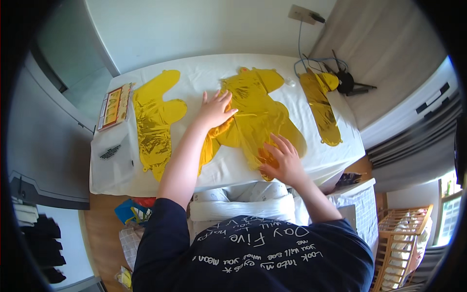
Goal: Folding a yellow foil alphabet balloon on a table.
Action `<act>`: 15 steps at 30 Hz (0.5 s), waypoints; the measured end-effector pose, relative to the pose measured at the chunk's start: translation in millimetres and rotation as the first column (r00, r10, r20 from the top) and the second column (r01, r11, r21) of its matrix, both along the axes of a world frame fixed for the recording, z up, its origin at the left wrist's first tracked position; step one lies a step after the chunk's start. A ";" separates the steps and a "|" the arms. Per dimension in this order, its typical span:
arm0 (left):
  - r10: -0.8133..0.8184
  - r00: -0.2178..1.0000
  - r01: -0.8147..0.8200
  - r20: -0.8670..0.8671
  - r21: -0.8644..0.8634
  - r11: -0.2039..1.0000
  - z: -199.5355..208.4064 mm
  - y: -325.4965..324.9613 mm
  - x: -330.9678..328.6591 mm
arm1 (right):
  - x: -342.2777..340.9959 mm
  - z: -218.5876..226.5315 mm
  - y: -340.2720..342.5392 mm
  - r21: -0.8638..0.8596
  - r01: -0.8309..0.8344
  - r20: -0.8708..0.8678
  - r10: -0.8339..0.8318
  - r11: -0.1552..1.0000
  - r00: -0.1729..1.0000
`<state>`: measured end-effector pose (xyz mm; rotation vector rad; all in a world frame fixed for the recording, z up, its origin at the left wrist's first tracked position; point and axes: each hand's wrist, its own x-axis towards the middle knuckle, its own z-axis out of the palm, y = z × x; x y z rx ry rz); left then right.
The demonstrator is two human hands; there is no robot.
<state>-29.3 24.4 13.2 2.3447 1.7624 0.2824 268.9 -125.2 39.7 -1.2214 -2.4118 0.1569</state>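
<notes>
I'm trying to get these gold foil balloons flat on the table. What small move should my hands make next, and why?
Probably slide the left hand outward across the middle gold balloon. Both palms lie flat on it, the right hand pinning its lower edge, and the foil between them looks wrinkled and puffed.

The surface is covered with a white cloth. Three flat gold foil balloons lie on it: one at the left, a larger one in the middle, a narrow one at the right. A flat printed packet and a clear plastic bag lie near the left edge, a black tool at the far right corner
</notes>
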 end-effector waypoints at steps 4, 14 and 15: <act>-0.013 1.000 0.015 0.015 -0.115 0.993 5.5 -1.9 -1.5 | 11.7 -13.6 -34.9 0.015 0.089 0.009 -0.089 0.996 0.996; -0.010 0.988 0.026 0.153 -0.100 0.995 4.1 -16.1 -7.5 | 26.5 -29.4 -32.4 -0.042 0.029 0.012 -0.028 0.999 1.000; -0.007 0.989 0.023 0.151 -0.101 0.995 6.7 -18.7 -5.9 | 29.1 -29.0 -33.3 -0.050 0.032 0.018 -0.031 0.998 0.999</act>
